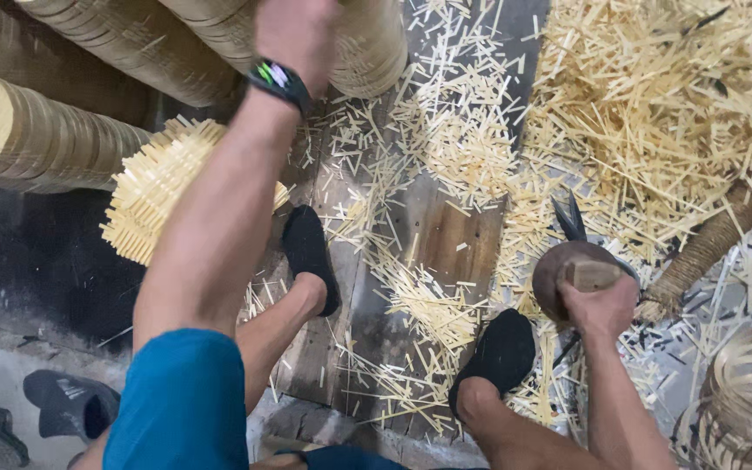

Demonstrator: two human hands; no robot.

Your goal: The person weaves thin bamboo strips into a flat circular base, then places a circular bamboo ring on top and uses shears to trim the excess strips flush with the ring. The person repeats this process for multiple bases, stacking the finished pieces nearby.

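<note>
**Right hand on blade tool, left hand up at the basket stacks**

While the right hand is wrapped tight around a pale wooden handle, the dark round tool head and its pointed blade sit just past the knuckles, above the plank floor. Left hand is raised to the stacked woven baskets; fingers cut off by the frame edge and motion-blurred, grip can't be told. A wristband shows on that arm. An unfinished basket with bristling strip ends lies under the left forearm. Black-slippered feet stand among loose bamboo offcuts.

Risk, as I judge it: the right foot is close to the blade, and the slippery offcuts could shift underfoot, causing a slip or nick.
</note>
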